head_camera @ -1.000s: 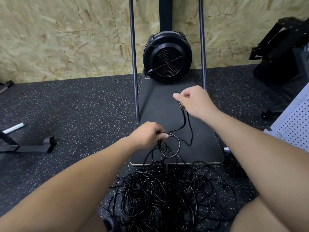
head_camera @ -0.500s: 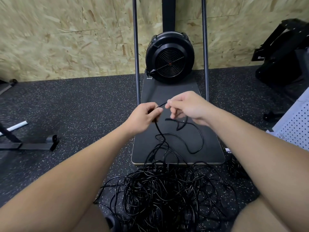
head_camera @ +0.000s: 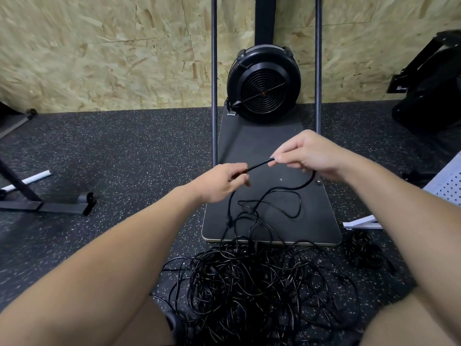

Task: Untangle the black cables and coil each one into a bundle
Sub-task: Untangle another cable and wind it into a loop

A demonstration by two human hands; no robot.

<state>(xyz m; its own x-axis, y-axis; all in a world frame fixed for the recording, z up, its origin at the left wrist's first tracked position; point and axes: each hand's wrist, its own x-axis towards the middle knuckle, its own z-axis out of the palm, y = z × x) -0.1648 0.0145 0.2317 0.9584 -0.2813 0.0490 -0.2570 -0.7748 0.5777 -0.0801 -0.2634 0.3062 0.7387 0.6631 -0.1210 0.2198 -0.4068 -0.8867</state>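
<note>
Left hand (head_camera: 222, 181) and right hand (head_camera: 306, 156) each pinch one black cable (head_camera: 259, 166), stretched taut between them, probably to free it from the tangle (head_camera: 262, 283) below

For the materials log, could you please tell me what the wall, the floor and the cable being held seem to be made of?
Wall: looks like bare strand board, with pale pressed wood flakes showing.
Floor: probably rubber matting, matte black with light specks.
Cable: seemingly plastic or rubber sheathing, smooth black with a slight sheen.
</note>
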